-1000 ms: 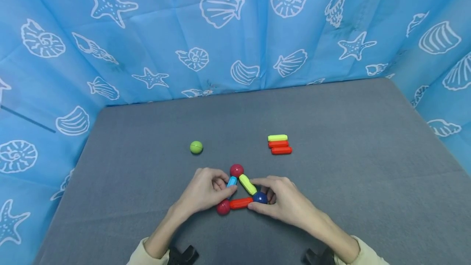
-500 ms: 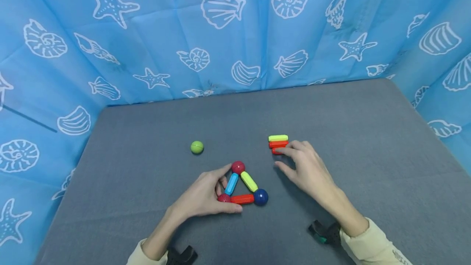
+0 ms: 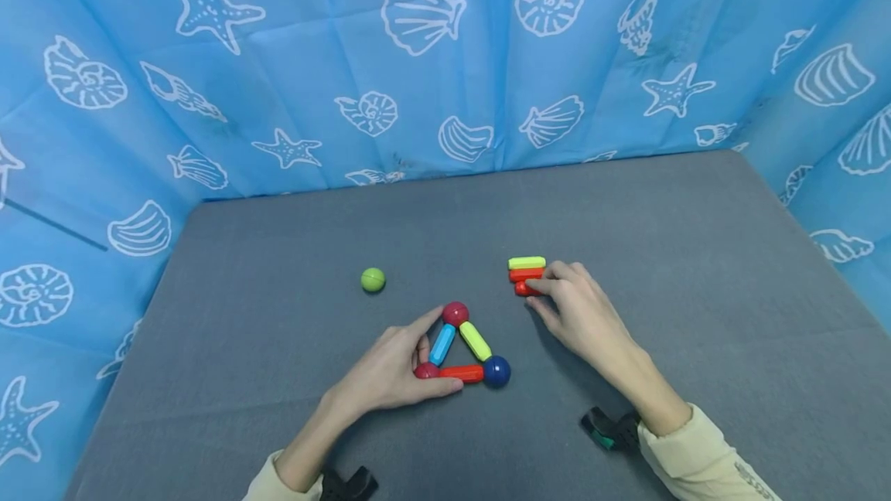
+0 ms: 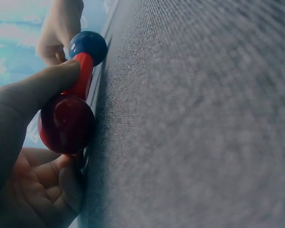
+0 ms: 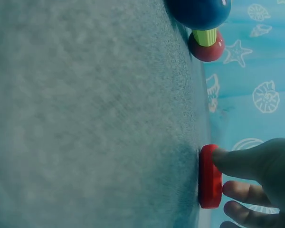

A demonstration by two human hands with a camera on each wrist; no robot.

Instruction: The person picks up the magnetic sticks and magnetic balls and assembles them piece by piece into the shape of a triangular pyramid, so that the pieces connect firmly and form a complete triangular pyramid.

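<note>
A triangle of toy building sticks and balls lies on the grey table: a light blue stick (image 3: 442, 344), a yellow-green stick (image 3: 476, 341) and a red stick (image 3: 469, 373) join two red balls (image 3: 455, 313) and a dark blue ball (image 3: 496, 371). My left hand (image 3: 390, 369) grips its left corner, thumb along the red stick, index finger at the far red ball. Farther right, my right hand (image 3: 588, 323) pinches a loose red stick (image 5: 210, 178) at the near side of a small row. Its fingers cover that stick's right end in the head view.
Beyond the pinched stick lie another red stick (image 3: 524, 275) and a yellow-green one (image 3: 527, 262). A green ball (image 3: 372, 279) rests alone at the left. Behind the table (image 3: 278, 253) hangs a blue curtain (image 3: 306, 60) with shell prints.
My right hand has left the triangle's blue-ball corner and reached the loose red stick, which it now pinches. The triangle has shifted slightly away and right, with my left hand at its left corner.
</note>
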